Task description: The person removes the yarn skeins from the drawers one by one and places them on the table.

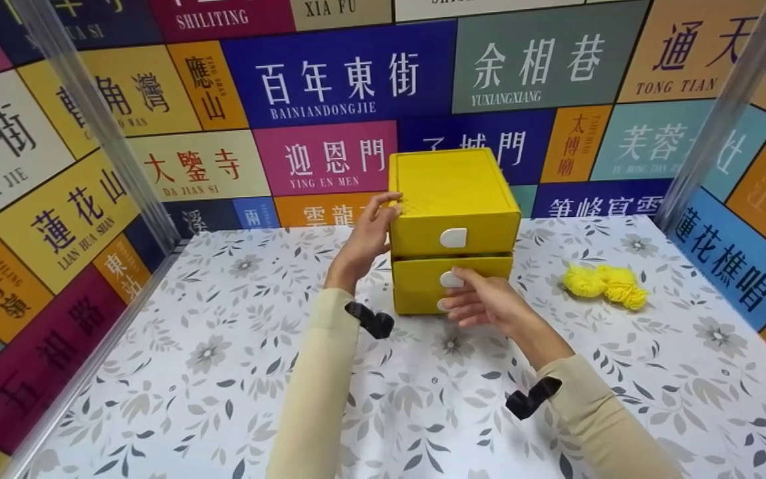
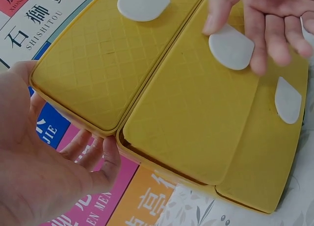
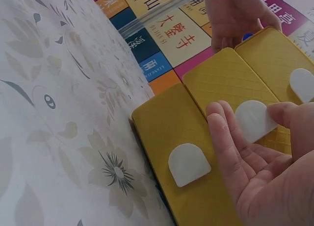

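Yellow drawer box (image 1: 453, 179): stood upright on the floral tablecloth (image 1: 210, 412), between the two hands; its left side is met by one, its front by the other.
Middle handle (image 2: 231, 47): white; pinched at its edges between the thumb and fingertips of the right hand (image 1: 489, 303), the remaining fingers being held apart below it.
Middle drawer (image 2: 181, 103): set slightly forward of the bottom drawer (image 2: 272, 157); its front is placed just behind the pinching fingers.
Left hand (image 1: 366, 236): spread against the box, its fingertips rested on the top left edge and the side wall.
Top handle (image 1: 453, 237): left untouched, above the pinched one.
Bottom handle (image 3: 189, 164): left untouched, just below the right hand's fingers.
Yellow yarn bundle (image 1: 604, 285): laid on the cloth to the right of the box, well apart from both hands.
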Available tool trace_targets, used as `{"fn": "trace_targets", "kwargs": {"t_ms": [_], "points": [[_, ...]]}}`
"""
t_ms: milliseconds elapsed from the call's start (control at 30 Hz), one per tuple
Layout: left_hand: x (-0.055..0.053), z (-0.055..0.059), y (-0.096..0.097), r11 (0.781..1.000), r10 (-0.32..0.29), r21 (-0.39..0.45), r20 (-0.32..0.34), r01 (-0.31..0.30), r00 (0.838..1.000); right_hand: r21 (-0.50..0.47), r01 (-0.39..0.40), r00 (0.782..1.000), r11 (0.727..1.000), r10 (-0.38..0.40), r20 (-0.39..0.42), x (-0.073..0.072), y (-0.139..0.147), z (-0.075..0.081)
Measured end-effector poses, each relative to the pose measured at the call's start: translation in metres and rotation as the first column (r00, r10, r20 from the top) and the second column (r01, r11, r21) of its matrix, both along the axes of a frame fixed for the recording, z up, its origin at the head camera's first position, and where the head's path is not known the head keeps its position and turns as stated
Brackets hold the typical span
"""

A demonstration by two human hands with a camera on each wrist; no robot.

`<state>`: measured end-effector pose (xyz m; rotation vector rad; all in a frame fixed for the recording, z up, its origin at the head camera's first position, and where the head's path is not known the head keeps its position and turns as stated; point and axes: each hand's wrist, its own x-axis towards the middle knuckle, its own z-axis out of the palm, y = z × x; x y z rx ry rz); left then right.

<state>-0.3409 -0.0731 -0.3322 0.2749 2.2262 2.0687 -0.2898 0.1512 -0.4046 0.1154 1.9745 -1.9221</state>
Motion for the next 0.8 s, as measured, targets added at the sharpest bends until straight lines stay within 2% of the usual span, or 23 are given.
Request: {"fn": "trace_targets", "kwargs": {"t_ms": [167,433,600,800], "points": [[0.0,0.0,0.0,1.0,-0.002,0.003,0.003,0.002,1.0,0.036,-0.022,1.0,0.999,0.022,-0.011,0.006,0.003,0.001],[0.0,0.0,0.0,1.0,-0.004,-0.012,-0.003,0.004,1.0,0.035,-0.04,0.999,0.999,0.041,-0.022,0.016,0.005,0.001],[-0.001,0.0,0.001,1.0,0.002,0.008,-0.003,-0.002,1.0,0.041,-0.062,0.998,0.997,0.063,-0.028,0.024,0.006,0.002],[0.0,-0.001,0.0,1.0,0.004,-0.007,-0.004,-0.004,1.0,0.062,-0.089,0.995,0.994,0.091,-0.033,0.037,0.008,0.002]]}}
